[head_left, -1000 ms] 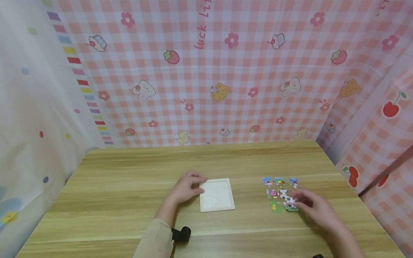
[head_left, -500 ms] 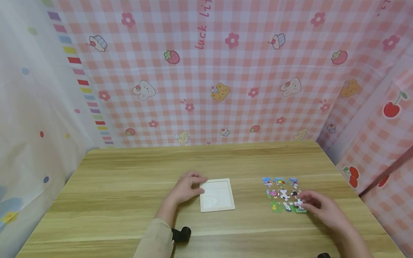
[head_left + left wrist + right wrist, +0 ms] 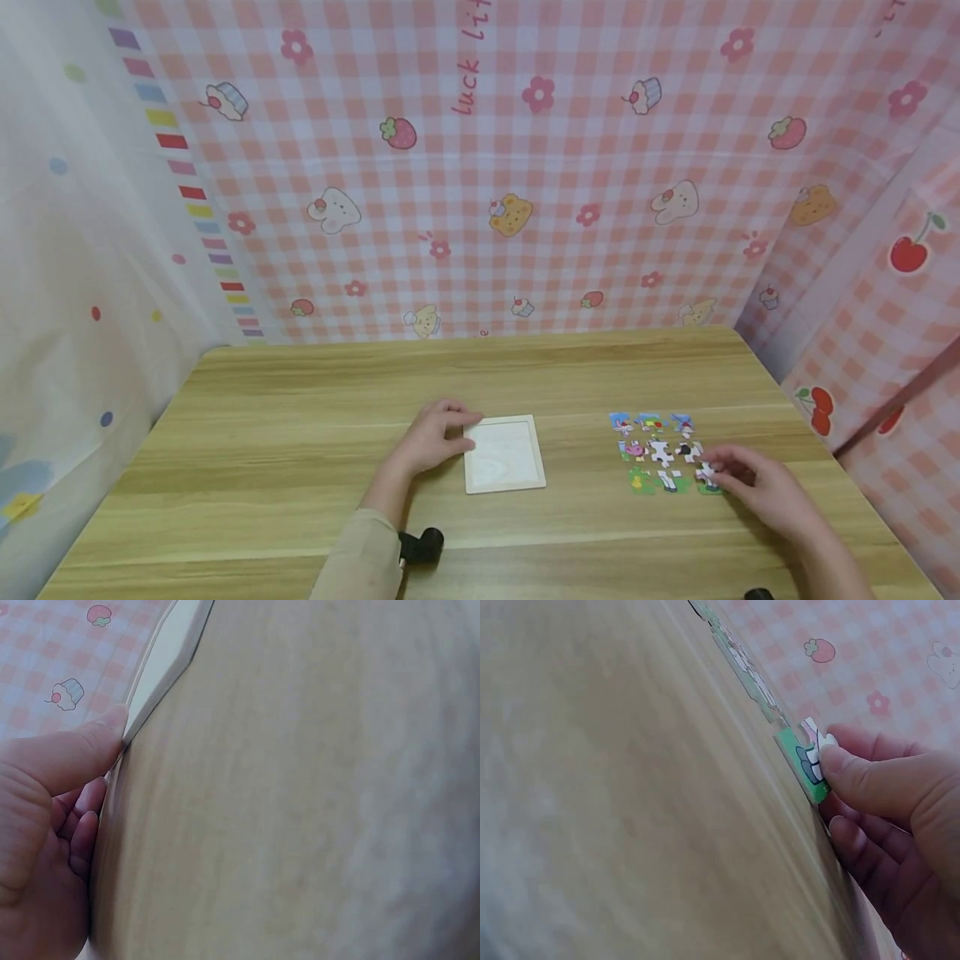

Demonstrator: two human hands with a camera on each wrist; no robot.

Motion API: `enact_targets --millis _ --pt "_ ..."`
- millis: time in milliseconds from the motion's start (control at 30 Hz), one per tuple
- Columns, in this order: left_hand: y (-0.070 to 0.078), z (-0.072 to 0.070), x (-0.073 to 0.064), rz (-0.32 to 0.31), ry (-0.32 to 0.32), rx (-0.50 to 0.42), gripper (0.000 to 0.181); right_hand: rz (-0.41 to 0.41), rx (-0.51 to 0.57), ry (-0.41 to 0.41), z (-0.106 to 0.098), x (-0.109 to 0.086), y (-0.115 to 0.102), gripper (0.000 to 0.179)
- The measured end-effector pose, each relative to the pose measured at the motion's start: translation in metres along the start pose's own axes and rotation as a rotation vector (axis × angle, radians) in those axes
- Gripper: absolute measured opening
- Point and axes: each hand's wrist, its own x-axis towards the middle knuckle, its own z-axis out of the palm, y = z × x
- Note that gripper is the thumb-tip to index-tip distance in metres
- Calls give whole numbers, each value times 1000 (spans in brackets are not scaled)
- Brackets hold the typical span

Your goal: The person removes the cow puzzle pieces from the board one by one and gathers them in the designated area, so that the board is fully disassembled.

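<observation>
In the head view my left hand (image 3: 435, 433) rests at the left side of a square white puzzle tray (image 3: 542, 467). Its index finger touches the upper left corner, and its thumb lies at the left edge. My right hand (image 3: 761, 483) pinches a jigsaw piece (image 3: 707, 477) between thumb and index finger at the lower right of a group of pieces. The right wrist view shows this piece (image 3: 787, 746), green along its edge, partly covered by the thumb. Several other picture pieces (image 3: 660, 452) lie loosely in rows to its left and behind it.
Both the tray and the pieces lie on a wood-grain table (image 3: 337, 383). Pink checked cloth (image 3: 465, 183) hangs behind the table, and more cloth (image 3: 877, 367) hangs along its right side. A black wrist camera (image 3: 423, 546) sits on the left forearm.
My right hand has slid a corner jigsaw piece to the right, away from its neighbours, uncovering the pieces beside it. The left hand and the tray stay where they were.
</observation>
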Motion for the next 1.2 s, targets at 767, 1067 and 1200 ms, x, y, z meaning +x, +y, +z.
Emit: enact_targets --millis 767,1067,1200 --pt "2 -2 -2 3 -1 -4 40 -19 -84 42 5 2 1 24" --pt "1 -3 -3 0 -1 10 40 -77 -97 129 7 7 -7 22" --pt "-2 -4 -3 -11 -1 -6 41 -116 -100 140 8 12 -22 21"
